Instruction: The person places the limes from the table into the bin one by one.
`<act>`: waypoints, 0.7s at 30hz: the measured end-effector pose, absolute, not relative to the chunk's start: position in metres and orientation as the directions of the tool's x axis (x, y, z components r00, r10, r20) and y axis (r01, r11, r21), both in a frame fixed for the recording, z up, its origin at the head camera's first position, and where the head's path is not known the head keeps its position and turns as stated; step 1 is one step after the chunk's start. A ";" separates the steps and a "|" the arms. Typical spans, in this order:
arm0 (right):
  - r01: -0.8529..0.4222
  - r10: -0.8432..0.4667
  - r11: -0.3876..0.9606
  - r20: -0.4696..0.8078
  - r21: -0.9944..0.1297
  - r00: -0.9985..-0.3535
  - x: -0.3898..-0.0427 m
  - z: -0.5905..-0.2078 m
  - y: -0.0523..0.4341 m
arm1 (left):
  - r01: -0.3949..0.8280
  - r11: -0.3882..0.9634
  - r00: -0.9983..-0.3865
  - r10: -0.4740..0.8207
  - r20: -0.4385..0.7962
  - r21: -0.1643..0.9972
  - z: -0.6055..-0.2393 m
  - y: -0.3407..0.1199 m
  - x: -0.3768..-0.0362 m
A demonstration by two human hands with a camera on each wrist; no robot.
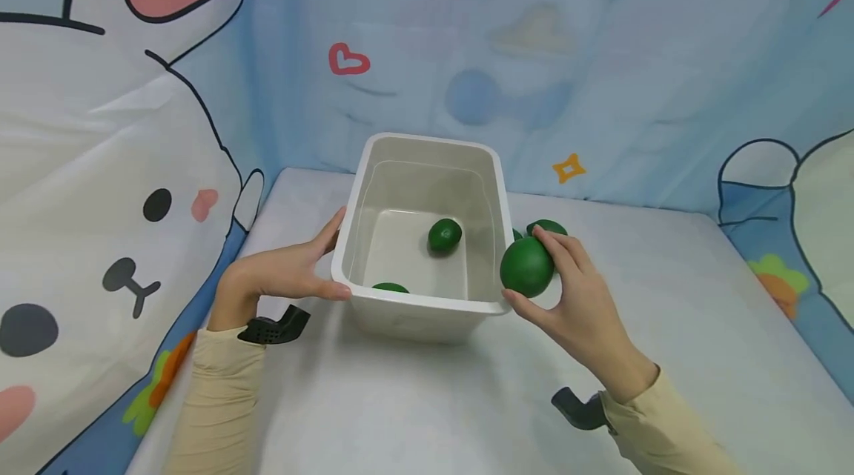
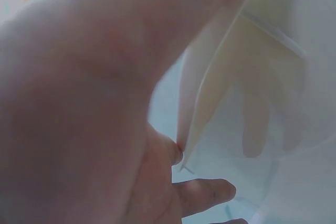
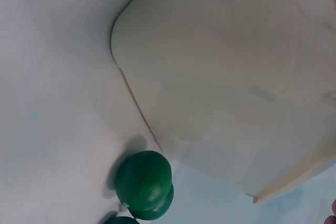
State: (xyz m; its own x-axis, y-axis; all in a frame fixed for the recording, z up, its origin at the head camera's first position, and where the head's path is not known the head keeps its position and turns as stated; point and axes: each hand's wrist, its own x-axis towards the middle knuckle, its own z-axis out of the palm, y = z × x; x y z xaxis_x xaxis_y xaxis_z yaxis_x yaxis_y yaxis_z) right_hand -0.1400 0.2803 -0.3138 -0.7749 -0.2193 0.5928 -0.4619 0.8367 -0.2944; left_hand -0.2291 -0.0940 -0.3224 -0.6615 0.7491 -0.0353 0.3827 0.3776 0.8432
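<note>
While the right hand (image 1: 577,304) has its thumb and fingers curved round a green fruit (image 1: 527,267), pinching it at the bin's right rim, the left hand (image 1: 283,271) is spread wide against the left side of the white bin (image 1: 427,312), its thumb at the near corner. Whether the held fruit touches the rim cannot be told. Just beyond the right hand's fingertips, more green fruits (image 1: 547,226) sit outside the bin, partly covered by the held one; the right wrist view shows some close together, one cut off by the lower edge, so their full count is unclear. Between the two hands, inside the bin, one whole fruit (image 1: 444,236) lies on the floor of the bin, nearer the right hand; another (image 1: 390,287), nearer the left thumb, shows only its top above the near rim. The left wrist view is blurred and filled mostly by the hand itself. Behind each hand come a black wrist mount (image 1: 275,325) and a beige sleeve (image 1: 223,401), the sleeves cut off below. Under both hands spreads a white worktop (image 1: 400,416). Beyond them hangs a pale-blue backdrop (image 1: 634,90) with a red heart and an orange star; left of the left hand is a large white cartoon face (image 1: 80,186).
</note>
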 end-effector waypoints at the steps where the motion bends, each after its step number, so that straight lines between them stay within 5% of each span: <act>1: -0.464 -0.217 0.835 0.596 -0.298 -0.773 -0.140 -0.315 0.279 | 0.380 0.379 -0.664 0.747 -0.037 0.844 -0.323 -0.095 -0.229; 11: -0.505 -0.260 0.810 0.591 -0.296 -0.764 -0.128 -0.326 0.270 | 0.369 0.314 -0.623 0.782 -0.018 0.875 -0.342 -0.099 -0.215; 17: -0.546 -0.323 0.779 0.550 -0.308 -0.770 -0.124 -0.331 0.258 | 0.344 0.331 -0.653 0.757 -0.030 0.879 -0.346 -0.114 -0.203; 21: -0.505 -0.253 0.789 0.566 -0.349 -0.785 -0.128 -0.337 0.266 | 0.360 0.343 -0.661 0.750 -0.022 0.868 -0.342 -0.122 -0.202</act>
